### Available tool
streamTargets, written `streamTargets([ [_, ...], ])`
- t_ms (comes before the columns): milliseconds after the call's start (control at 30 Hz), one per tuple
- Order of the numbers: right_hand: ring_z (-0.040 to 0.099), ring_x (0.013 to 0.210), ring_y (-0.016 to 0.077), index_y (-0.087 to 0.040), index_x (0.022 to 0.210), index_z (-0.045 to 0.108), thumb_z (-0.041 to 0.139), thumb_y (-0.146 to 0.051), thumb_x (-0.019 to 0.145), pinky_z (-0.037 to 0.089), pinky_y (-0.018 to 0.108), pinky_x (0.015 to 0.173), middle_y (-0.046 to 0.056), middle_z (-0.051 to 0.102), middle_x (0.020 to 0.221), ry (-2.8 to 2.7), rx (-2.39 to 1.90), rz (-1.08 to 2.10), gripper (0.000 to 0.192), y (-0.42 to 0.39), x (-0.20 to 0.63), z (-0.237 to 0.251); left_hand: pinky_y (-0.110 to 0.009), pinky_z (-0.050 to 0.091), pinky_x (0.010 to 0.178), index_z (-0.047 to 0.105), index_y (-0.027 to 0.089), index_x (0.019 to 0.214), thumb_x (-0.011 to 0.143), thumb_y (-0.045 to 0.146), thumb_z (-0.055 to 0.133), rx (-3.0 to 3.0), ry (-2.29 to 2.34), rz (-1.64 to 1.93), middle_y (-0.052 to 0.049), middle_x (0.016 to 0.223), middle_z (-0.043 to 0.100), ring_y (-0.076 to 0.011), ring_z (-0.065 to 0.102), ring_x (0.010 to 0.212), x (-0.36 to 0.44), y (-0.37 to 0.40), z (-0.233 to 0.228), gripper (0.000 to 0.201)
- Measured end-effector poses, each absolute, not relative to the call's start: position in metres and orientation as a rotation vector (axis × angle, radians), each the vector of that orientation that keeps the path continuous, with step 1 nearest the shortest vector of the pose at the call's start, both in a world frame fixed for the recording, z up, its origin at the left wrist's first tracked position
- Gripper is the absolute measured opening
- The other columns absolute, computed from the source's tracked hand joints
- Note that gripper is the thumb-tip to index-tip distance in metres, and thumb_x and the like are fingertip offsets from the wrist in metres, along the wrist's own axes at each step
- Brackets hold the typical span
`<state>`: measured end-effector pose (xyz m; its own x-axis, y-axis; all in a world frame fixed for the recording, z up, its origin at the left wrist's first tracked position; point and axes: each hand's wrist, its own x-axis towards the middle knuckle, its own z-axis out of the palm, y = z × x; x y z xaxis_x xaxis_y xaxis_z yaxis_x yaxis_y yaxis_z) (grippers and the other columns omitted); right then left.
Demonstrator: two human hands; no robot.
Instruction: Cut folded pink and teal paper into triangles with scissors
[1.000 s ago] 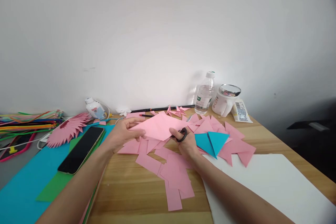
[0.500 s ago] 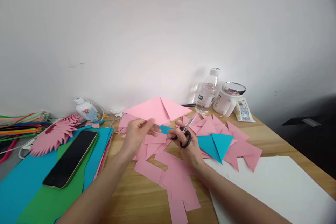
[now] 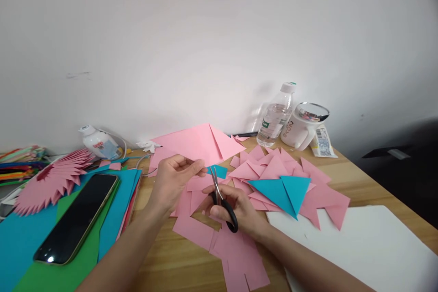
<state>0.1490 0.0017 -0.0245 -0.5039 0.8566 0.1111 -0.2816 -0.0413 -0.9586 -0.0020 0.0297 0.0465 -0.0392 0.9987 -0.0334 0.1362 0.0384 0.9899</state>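
My left hand (image 3: 173, 182) pinches a small piece of blue paper (image 3: 221, 172) between thumb and fingers. Scissors with black handles (image 3: 230, 217) are in my right hand (image 3: 244, 212), fingers through the loops. Their blades point up and stand slightly apart at the blue paper; whether they touch it I cannot tell. Behind my hands lies a large folded sheet of pink paper (image 3: 191, 140). Several pink paper pieces (image 3: 198, 232) are spread beneath them. A folded blue paper triangle (image 3: 294, 194) rests on a pile of pink folded pieces (image 3: 273, 167) to the right.
At left, a black phone (image 3: 77, 219) lies on green and blue sheets (image 3: 20, 237), beside a pleated pink paper ring (image 3: 51, 182) and a white bottle (image 3: 100, 143). A water bottle (image 3: 273, 121) and white mug (image 3: 298, 130) stand by the wall. A white board (image 3: 352, 246) is at right.
My right hand has turned the scissors upright and brought the parted blades to the small blue paper. My left hand still pinches the paper. The view has shifted slightly.
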Motion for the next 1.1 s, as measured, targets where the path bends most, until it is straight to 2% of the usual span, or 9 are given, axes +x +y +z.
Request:
streamTargets([
  [100,0.05,0.057,0.0126,-0.017,0.093,0.058,0.068,-0.048,0.065,0.041,0.027,0.058,0.0,0.054,0.063,-1.359,-0.68,1.683,0.042,0.001,0.15,-0.024,-0.027,0.049,0.063,0.061,0.015,0.059,0.064,0.033,0.068,1.309,1.4,1.144,-0.003,0.059,0.066,-0.0159,0.062,0.06,0.003,0.03,0.042,0.02],
  [233,0.05,0.059,0.0132,-0.017,0.097,0.059,0.066,-0.052,0.065,0.042,0.028,0.06,0.0,0.055,0.064,-1.359,-0.725,1.678,0.048,0.002,0.151,-0.024,-0.028,0.049,0.065,0.062,0.015,0.061,0.065,0.035,0.066,1.289,1.401,1.156,-0.004,0.062,0.067,-0.0164,0.062,0.063,0.007,0.03,0.037,0.021],
  [333,0.049,0.059,0.0126,-0.017,0.097,0.06,0.067,-0.049,0.064,0.041,0.027,0.06,0.0,0.054,0.065,-1.347,-0.701,1.682,0.047,0.002,0.152,-0.025,-0.028,0.049,0.067,0.063,0.015,0.063,0.069,0.035,0.063,1.262,1.326,1.131,-0.004,0.065,0.067,-0.0161,0.062,0.066,0.007,0.029,0.035,0.021],
  [567,0.047,0.059,0.0121,-0.018,0.096,0.061,0.07,-0.044,0.063,0.039,0.026,0.059,-0.001,0.054,0.064,-1.322,-0.677,1.694,0.043,0.003,0.152,-0.026,-0.025,0.049,0.062,0.064,0.015,0.059,0.067,0.031,0.065,1.257,1.305,1.113,-0.002,0.061,0.065,-0.0137,0.06,0.06,0.01,0.026,0.037,0.018],
  [800,0.041,0.05,0.0094,-0.017,0.094,0.061,0.069,-0.046,0.063,0.039,0.027,0.058,-0.003,0.051,0.06,-1.337,-0.704,1.693,0.042,0.004,0.152,-0.026,-0.027,0.05,0.066,0.065,0.014,0.061,0.072,0.027,0.06,1.244,1.276,1.125,-0.003,0.063,0.065,-0.0145,0.059,0.063,0.011,0.024,0.043,0.018],
  [967,0.045,0.057,0.0118,-0.017,0.088,0.06,0.07,-0.044,0.064,0.038,0.026,0.058,-0.002,0.048,0.061,-1.331,-0.727,1.668,0.037,0.004,0.153,-0.026,-0.028,0.051,0.065,0.066,0.014,0.064,0.069,0.028,0.063,1.191,1.234,1.074,-0.003,0.064,0.066,-0.015,0.06,0.063,0.01,0.024,0.043,0.015],
  [1100,0.044,0.06,0.0126,-0.016,0.074,0.058,0.07,-0.043,0.064,0.035,0.025,0.054,-0.001,0.047,0.061,-1.349,-0.713,1.621,0.032,0.005,0.152,-0.024,-0.029,0.051,0.067,0.067,0.012,0.061,0.069,0.029,0.064,1.155,1.189,0.924,-0.006,0.063,0.066,-0.0153,0.061,0.062,0.006,0.026,0.041,0.019],
])
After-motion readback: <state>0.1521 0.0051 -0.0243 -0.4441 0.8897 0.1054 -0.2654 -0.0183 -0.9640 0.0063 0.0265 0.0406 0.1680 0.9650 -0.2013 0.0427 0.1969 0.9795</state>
